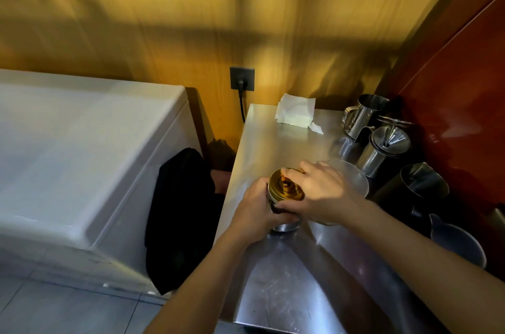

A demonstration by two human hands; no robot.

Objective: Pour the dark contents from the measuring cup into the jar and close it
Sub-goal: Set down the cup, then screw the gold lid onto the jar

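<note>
Counter [276, 142] is brushed steel, scuffed and scratched toward the lower frame. Jar lid [285, 188] looks like glossy gold metal. Pitchers [363, 115] at right are shiny steel, tissue [295, 113] is soft white paper, the wall [191, 19] up top matt wood grain.

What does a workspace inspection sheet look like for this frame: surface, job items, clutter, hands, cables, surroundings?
Surface: steel counter, scratched near the front edge.
Job's things: jar upright near the counter's left edge, gold lid on top; clear measuring cup behind the right hand, contents cannot be told.
Clutter: white napkins at the back; steel pitchers and a lidded steel pot along the right side.
Hands: left hand wraps the jar's side; right hand grips the lid.
Cables: black cord plugged into wall socket.
Surroundings: white chest appliance to the left, dark cloth beside it, wood-panel wall, red panel on the right.
</note>
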